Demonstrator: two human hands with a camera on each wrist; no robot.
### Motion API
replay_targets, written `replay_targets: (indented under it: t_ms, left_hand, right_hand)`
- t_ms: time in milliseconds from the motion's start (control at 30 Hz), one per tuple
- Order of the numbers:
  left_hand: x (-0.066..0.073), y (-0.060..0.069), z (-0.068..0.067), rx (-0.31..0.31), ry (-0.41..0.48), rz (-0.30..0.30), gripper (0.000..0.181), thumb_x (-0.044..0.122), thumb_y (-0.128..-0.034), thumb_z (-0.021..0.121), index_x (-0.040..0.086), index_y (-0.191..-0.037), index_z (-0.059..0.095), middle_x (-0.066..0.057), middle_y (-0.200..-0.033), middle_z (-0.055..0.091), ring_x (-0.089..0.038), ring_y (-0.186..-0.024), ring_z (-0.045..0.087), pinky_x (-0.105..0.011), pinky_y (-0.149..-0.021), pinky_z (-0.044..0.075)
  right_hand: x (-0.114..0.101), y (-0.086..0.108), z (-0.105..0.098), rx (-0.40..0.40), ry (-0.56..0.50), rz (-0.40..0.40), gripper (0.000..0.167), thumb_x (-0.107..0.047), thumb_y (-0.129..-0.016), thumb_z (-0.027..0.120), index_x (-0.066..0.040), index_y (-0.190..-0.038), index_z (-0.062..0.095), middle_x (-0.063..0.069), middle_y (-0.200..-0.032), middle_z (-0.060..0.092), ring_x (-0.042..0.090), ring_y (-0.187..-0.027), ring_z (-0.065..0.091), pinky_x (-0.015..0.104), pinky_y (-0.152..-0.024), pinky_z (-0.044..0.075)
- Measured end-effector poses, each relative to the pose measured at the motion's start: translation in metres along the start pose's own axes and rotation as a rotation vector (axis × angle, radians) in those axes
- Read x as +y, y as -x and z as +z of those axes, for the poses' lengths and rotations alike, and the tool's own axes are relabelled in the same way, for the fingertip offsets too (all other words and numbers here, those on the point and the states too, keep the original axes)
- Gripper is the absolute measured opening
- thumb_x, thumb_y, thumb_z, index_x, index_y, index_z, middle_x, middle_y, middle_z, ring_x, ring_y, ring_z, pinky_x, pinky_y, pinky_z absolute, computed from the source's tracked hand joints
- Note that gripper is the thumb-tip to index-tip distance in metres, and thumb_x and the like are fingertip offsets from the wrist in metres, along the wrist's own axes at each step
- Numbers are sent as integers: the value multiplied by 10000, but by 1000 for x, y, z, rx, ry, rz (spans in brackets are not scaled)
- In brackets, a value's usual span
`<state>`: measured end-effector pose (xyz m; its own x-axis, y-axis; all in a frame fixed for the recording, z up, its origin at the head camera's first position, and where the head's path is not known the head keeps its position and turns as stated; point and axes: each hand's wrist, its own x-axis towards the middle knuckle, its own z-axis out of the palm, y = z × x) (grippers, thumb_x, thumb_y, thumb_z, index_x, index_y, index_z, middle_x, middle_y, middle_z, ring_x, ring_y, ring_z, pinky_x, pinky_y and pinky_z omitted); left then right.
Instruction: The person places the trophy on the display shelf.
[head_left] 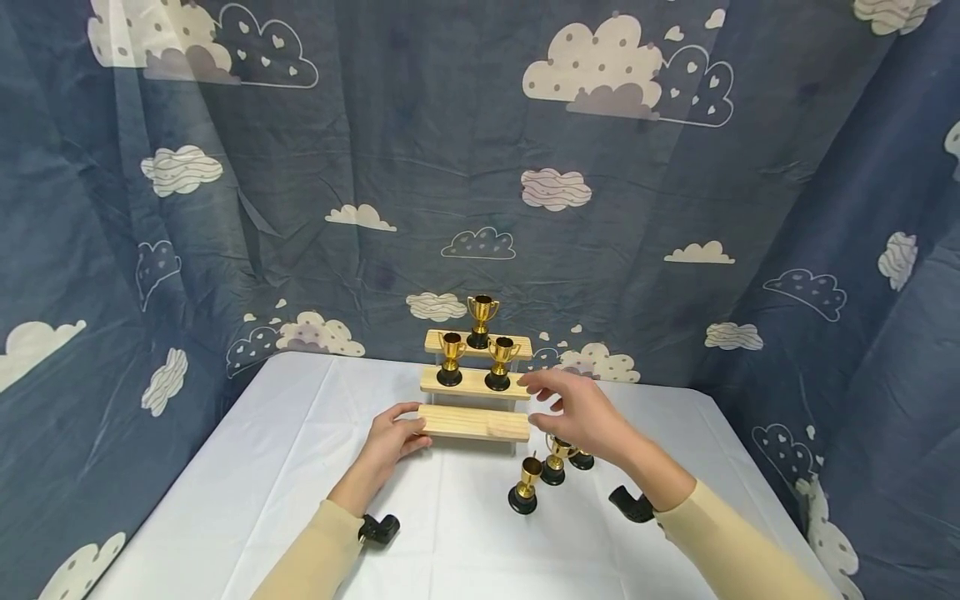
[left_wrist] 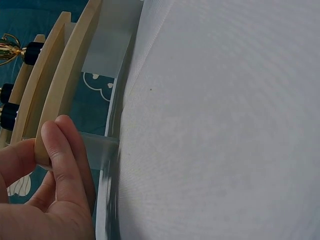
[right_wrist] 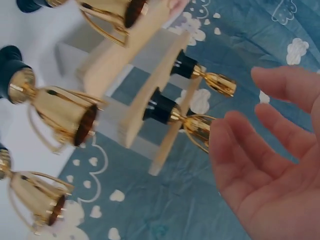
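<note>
A three-tier wooden display stand [head_left: 474,423] stands on the table. My left hand [head_left: 388,442] grips the left end of its lowest plank; in the left wrist view, thumb and fingers pinch the plank end [left_wrist: 62,95]. One small gold trophy cup [head_left: 480,321] with a black base is on the top tier, and two more, a left cup [head_left: 451,358] and a right cup [head_left: 502,363], are on the middle tier. My right hand [head_left: 581,412] hovers near the stand's right side, fingers bent loosely around nothing. In the right wrist view its fingertips appear close to a middle-tier cup [right_wrist: 162,110].
Three more trophies stand on the white tablecloth [head_left: 450,533] right of the stand: a front cup [head_left: 526,486], a middle cup [head_left: 556,462] and a back cup [head_left: 582,459] partly hidden by my right hand. A blue cloud-patterned curtain [head_left: 435,167] hangs behind and at both sides.
</note>
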<state>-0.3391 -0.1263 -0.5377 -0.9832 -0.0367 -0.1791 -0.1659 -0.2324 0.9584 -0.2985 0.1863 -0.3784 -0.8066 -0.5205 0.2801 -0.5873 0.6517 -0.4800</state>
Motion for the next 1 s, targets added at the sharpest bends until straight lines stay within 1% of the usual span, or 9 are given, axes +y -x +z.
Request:
replay_targets:
  t_ms: [167, 333, 400, 467, 533, 600, 700, 800, 1000]
  left_hand:
    - [-1, -1, -1, -4, 6, -6, 450, 20, -942, 658, 23, -1378, 547, -203, -994, 651, -230, -717, 698, -305, -695, 625]
    - [-1, -2, -1, -8, 6, -7, 450, 23, -940, 663, 20, -1375, 548, -203, -1003, 656, -228, -721, 699, -304, -700, 625]
    - [-1, -2, -1, -6, 4, -8, 450, 25, -940, 664, 24, -1375, 549, -204, -1007, 656, -228, -723, 699, -304, -703, 625]
    - [-1, -1, -1, -4, 5, -9, 451, 24, -940, 664, 25, -1376, 547, -204, -1009, 656, -226, -724, 698, -304, -704, 625]
    - [-1, -1, -1, -3, 9, -11, 452, 22, -939, 662, 26, -1377, 547, -206, -1009, 655, -223, -721, 698, -304, -705, 626]
    - [-1, -1, -1, -4, 14, -13, 453, 20, -938, 661, 25, -1376, 547, -206, -1004, 655, -219, -715, 698, -302, -702, 626]
    - [-2, -1, -1, -11, 19, -13, 457, 19, -937, 662, 20, -1378, 543, -204, -998, 653, -216, -708, 696, -299, -699, 626]
    - [-2, 0, -1, -16, 18, -10, 459, 23, -939, 663, 16, -1381, 540, -202, -995, 650, -214, -708, 696, -296, -697, 625]
    - [-1, 0, -1, -9, 11, -16, 462, 33, -944, 665, 25, -1387, 535, -195, -994, 654, -219, -716, 700, -295, -699, 623]
  right_hand:
    - [7, 15, 11, -72, -23, -2, 520, -60, -812, 819, -241, -1274, 662, -87, -1164, 653, 128, -1012, 617, 381, -813, 599]
    - [16, 27, 21, -161, -49, -12, 530, -35, -807, 809, -205, -1287, 662, -51, -1195, 671, 105, -997, 603, 384, -803, 590]
    - [19, 31, 24, -184, -50, -18, 525, -38, -810, 801, -185, -1293, 659, -61, -1197, 670, 95, -994, 599, 384, -804, 584]
    - [21, 34, 28, -199, -52, -19, 523, -41, -808, 797, -187, -1291, 660, -102, -1191, 662, 87, -992, 598, 372, -796, 582]
    - [23, 36, 31, -205, -53, -15, 525, -49, -806, 806, -202, -1286, 659, -140, -1187, 652, 81, -999, 602, 347, -800, 578]
    - [25, 38, 34, -207, -67, -10, 534, -50, -798, 822, -216, -1279, 657, -150, -1182, 648, 89, -1002, 608, 357, -809, 580]
    - [29, 41, 40, -202, -89, -1, 539, -46, -794, 828, -233, -1269, 654, -127, -1184, 655, 120, -993, 630, 391, -818, 591]
    - [33, 44, 46, -192, -132, 21, 529, -25, -793, 817, -217, -1260, 662, -89, -1184, 663, 163, -981, 651, 425, -814, 602]
    - [37, 48, 55, -175, -184, 65, 456, -40, -804, 814, -183, -1219, 688, -20, -1156, 684, 194, -948, 674, 382, -799, 609]
